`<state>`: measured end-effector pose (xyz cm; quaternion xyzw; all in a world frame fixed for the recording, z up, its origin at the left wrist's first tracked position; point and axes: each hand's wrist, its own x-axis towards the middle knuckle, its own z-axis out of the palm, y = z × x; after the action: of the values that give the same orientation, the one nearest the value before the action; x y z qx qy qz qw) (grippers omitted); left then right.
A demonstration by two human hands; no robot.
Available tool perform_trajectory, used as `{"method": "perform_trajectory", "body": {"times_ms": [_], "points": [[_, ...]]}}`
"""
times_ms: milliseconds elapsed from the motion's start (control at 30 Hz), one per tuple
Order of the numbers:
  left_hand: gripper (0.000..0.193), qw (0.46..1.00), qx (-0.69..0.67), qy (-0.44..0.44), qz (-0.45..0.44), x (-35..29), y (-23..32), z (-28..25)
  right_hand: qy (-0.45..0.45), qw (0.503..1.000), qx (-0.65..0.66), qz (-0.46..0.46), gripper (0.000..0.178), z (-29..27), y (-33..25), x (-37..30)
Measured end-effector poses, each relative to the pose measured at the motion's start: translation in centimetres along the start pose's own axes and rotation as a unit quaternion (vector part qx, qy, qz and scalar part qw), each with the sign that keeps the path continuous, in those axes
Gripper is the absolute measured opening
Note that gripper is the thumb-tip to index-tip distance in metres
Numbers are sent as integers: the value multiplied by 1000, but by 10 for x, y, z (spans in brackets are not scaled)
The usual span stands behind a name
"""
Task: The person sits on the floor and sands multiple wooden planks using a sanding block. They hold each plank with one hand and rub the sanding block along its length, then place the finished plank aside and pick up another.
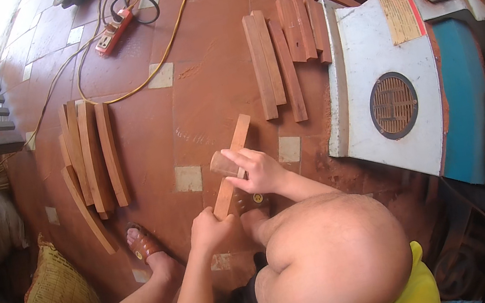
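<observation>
My left hand [208,231] is closed round the near end of a reddish wooden strip [240,131], which slants up and away from me between my legs. My right hand [261,172] is closed on a small brown piece with a rounded end [222,163], which looks like a folded sheet of sandpaper. It lies across the middle of the strip, with my thumb below it and my fingers above. What is under my right fingers is partly hidden.
Wooden strips [93,157] lie at the left, with more strips [266,64] at the right beside a white and teal machine [355,55]. An orange power strip [114,32] with cables sits farther off. A yellow sack [55,298] stands near my left leg.
</observation>
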<state>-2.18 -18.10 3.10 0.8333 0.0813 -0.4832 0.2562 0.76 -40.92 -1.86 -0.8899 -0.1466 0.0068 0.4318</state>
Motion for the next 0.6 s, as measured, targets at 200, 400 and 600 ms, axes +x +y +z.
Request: {"method": "perform_trajectory", "body": {"times_ms": [200,400,600], "points": [[39,801,-513,-307,-40,8,-1,-26,52,995,42,78,72,-19,9,-11],[35,871,-425,-243,24,21,-15,-15,-91,993,68,-27,66,-35,-18,1],[45,993,-110,-40,27,-12,39,-29,52,982,-60,172,63,-51,77,14]]}}
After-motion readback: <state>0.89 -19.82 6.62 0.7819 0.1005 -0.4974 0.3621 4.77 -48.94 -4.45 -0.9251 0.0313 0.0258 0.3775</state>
